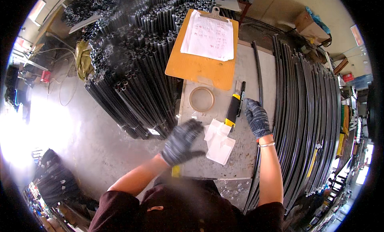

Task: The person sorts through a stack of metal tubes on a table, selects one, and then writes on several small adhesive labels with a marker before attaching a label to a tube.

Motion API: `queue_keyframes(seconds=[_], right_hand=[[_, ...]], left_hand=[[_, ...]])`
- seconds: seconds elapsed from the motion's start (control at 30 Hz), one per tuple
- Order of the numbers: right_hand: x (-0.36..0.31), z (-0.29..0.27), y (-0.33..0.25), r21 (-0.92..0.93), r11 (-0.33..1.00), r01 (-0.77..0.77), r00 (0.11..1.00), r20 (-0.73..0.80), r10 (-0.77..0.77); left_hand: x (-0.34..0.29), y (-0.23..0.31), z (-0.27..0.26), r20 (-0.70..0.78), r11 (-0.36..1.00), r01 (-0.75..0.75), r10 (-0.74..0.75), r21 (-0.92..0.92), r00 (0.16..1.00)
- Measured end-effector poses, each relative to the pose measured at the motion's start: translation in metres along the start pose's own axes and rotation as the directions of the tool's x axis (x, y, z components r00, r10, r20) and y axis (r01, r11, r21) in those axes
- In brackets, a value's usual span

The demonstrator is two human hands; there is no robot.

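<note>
My right hand (pixel 257 119) has its fingers curled beside the dark tube (pixel 258 76); whether they grip it, I cannot tell. My left hand (pixel 182 142), blurred, is spread with its thumb out and shows nothing in it. The tube's long axis runs from 12 o'clock toward 6, passing my right hand, clearly the nearer one; from my left it lies toward 2 o'clock. Paper slips (pixel 220 146) sit at 3 o'clock from my left hand, the knife (pixel 233 110) at 10 from my right, more tubes (pixel 304 112) at 3.
</note>
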State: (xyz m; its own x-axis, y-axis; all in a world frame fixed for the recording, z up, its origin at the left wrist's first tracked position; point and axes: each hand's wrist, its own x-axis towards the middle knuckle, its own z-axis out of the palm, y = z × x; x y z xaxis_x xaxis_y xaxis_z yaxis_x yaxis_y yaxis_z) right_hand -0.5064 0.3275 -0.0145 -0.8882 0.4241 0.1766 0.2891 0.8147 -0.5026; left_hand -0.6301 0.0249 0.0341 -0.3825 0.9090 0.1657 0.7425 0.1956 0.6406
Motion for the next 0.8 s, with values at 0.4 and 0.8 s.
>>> queue_keyframes(seconds=[0.4,0.8], right_hand=[[-0.058,-0.029,-0.046,0.05,0.969,-0.244,0.96,0.151,0.234],[-0.083,-0.017,-0.032,0.161,0.959,-0.233,0.97,-0.029,0.241]], left_hand=[[0.037,0.022,0.056,0.215,0.968,0.044,-0.099,0.246,0.971],[0.002,0.043,0.056,-0.009,0.998,0.03,-0.03,-0.048,0.999]])
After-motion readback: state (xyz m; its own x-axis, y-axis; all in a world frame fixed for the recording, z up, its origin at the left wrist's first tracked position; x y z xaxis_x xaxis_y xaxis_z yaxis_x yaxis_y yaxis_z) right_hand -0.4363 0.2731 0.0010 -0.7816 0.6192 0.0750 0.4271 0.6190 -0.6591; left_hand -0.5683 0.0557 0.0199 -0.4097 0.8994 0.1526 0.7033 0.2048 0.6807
